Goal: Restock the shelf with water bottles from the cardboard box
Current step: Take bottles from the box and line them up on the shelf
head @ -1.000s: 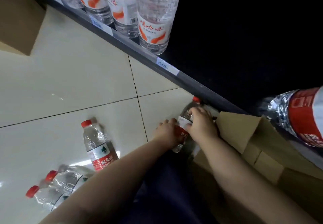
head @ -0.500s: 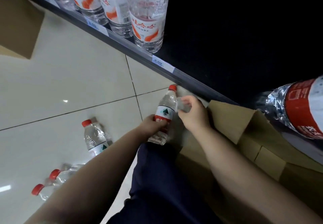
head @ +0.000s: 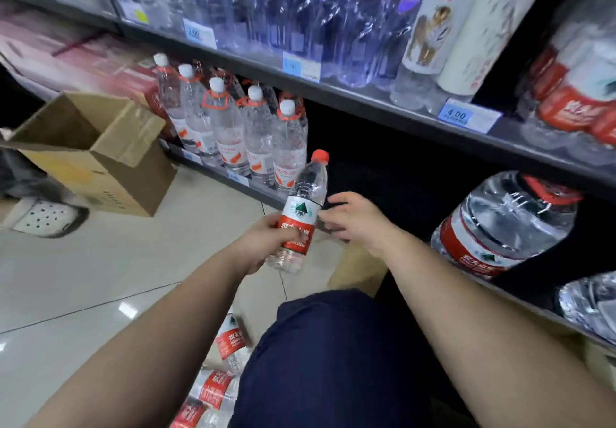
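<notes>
The water bottle (head: 301, 214), clear ribbed plastic with a red cap and a red-and-white label, stands almost upright in the air. Its cap is tipped up and right toward the dark lower shelf (head: 263, 195). The left hand (head: 263, 244) grips its lower label. The right hand (head: 353, 217) is apart, fingers loose, just beside it. Half a second ago the bottle was lower, by the cardboard box (head: 360, 271). More bottles (head: 230, 337) lie on the glossy tiled floor (head: 100, 277).
</notes>
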`<state>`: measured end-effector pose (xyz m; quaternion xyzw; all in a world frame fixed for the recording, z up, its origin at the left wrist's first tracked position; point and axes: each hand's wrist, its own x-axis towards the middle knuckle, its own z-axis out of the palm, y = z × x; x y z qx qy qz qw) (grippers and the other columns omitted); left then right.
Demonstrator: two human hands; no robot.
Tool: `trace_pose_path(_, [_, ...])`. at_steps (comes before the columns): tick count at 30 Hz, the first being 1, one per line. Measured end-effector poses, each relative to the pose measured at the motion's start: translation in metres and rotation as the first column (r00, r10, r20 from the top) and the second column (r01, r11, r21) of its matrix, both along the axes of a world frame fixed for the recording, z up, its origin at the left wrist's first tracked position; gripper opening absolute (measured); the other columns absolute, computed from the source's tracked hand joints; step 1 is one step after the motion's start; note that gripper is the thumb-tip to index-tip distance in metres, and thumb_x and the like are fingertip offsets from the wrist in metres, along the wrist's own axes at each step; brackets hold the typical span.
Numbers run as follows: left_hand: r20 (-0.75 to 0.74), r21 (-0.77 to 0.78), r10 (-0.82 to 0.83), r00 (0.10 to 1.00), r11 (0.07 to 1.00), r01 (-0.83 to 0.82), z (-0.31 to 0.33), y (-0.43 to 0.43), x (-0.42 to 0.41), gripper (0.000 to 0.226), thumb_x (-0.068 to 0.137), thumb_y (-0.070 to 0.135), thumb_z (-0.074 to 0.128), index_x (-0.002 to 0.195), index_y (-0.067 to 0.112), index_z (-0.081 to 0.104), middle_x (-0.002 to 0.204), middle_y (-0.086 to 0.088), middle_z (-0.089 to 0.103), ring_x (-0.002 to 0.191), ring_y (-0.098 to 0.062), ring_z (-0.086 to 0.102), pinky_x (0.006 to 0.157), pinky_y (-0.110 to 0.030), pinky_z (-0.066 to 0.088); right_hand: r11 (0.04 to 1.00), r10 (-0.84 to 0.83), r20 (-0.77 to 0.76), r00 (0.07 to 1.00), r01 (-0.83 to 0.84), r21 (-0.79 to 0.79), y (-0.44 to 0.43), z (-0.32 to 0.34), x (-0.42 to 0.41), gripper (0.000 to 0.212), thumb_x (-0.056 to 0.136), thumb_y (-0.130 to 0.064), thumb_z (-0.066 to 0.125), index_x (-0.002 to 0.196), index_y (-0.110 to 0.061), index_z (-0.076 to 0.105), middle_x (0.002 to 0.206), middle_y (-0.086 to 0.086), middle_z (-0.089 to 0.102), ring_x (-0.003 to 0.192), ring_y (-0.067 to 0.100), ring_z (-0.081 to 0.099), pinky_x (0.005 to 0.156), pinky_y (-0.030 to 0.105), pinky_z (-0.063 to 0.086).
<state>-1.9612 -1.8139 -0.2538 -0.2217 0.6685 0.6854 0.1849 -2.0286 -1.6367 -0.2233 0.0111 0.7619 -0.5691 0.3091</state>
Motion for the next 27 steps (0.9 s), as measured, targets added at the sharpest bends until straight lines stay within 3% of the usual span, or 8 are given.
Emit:
trace_pose_path(4, [-0.247,0.002,-0.007,0.969,1.000,0.008,0.090,0.039,0.000,0.030,0.079,0.001,0.073,0.099,0.020,0.064,0.091,-0.002,0.073,0.082,-0.018,0.069,0.075,-0.030,0.054,0.992,-0.054,-0.100,0.994,0.042,-0.116,0.028,0.088,0.029,0.045,0.084,-0.013,0.071,0.125,-0.012,0.051,0.101,0.007,0.066,0.097,0.024,0.066,0.090,0.040,0.055])
trace_pose_path(6, [-0.344,-0.008,-0.010,0.939,1.000,0.008,0.127,0.063,0.002,0.032,0.078,0.003,0.075,0.101,0.021,0.063,0.094,-0.001,0.072,0.082,-0.015,0.069,0.075,-0.029,0.054,0.985,-0.114,-0.171,0.979,0.089,-0.149,0.047,0.125,0.043,0.045,0.084,-0.012,0.071,0.123,-0.013,0.050,0.106,0.009,0.066,0.103,0.027,0.066,0.094,0.044,0.052])
trace_pose_path(9, [-0.446,0.020,0.006,0.895,1.000,0.003,0.170,0.099,0.008,0.042,0.077,0.002,0.075,0.114,0.016,0.061,0.096,-0.002,0.072,0.076,-0.010,0.070,0.059,-0.021,0.053,0.963,-0.210,-0.237,0.949,0.160,-0.215,0.075,0.163,0.060,0.040,0.084,-0.013,0.071,0.119,-0.016,0.052,0.110,0.010,0.068,0.100,0.024,0.068,0.091,0.044,0.054])
trace_pose_path(10, [-0.471,0.037,0.015,0.882,0.999,0.002,0.181,0.111,0.011,0.044,0.077,0.000,0.075,0.116,0.014,0.060,0.097,-0.004,0.072,0.077,-0.012,0.070,0.060,-0.023,0.055,0.954,-0.241,-0.252,0.937,0.181,-0.238,0.084,0.171,0.064,0.039,0.083,-0.014,0.071,0.119,-0.018,0.053,0.111,0.008,0.068,0.100,0.022,0.068,0.090,0.045,0.055])
trace_pose_path(14, [-0.535,0.095,0.027,0.844,0.995,0.028,0.205,0.160,0.025,0.048,0.074,0.001,0.076,0.117,0.015,0.062,0.103,-0.011,0.073,0.088,-0.021,0.071,0.077,-0.032,0.058,0.915,-0.363,-0.314,0.877,0.271,-0.299,0.117,0.196,0.085,0.033,0.086,-0.013,0.067,0.114,-0.026,0.053,0.111,0.002,0.068,0.102,0.019,0.067,0.082,0.039,0.056])
trace_pose_path(18, [-0.555,0.118,-0.020,0.831,0.988,0.103,0.207,0.196,0.031,0.044,0.075,0.001,0.076,0.115,0.017,0.065,0.103,-0.013,0.074,0.092,-0.026,0.071,0.077,-0.034,0.059,0.896,-0.430,-0.359,0.828,0.341,-0.285,0.143,0.198,0.097,0.040,0.086,-0.016,0.067,0.121,-0.029,0.052,0.107,-0.001,0.069,0.098,0.016,0.068,0.089,0.043,0.055])
trace_pose_path(21, [-0.576,0.117,-0.055,0.816,0.982,0.149,0.207,0.210,0.027,0.043,0.076,0.000,0.075,0.113,0.021,0.067,0.099,-0.008,0.075,0.090,-0.021,0.072,0.071,-0.028,0.059,0.875,-0.478,-0.403,0.780,0.381,-0.299,0.153,0.196,0.094,0.046,0.083,-0.014,0.072,0.121,-0.030,0.053,0.103,-0.001,0.071,0.095,0.016,0.069,0.089,0.043,0.056])
trace_pose_path(27, [-0.646,-0.010,-0.126,0.753,0.988,0.157,0.236,0.214,-0.028,0.058,0.070,-0.007,0.076,0.119,0.018,0.059,0.106,-0.003,0.072,0.095,-0.013,0.069,0.074,-0.021,0.057,0.872,-0.490,-0.506,0.710,0.399,-0.284,0.154,0.223,0.046,0.052,0.080,-0.012,0.072,0.122,-0.035,0.052,0.105,-0.007,0.067,0.097,0.010,0.065,0.076,0.026,0.054])
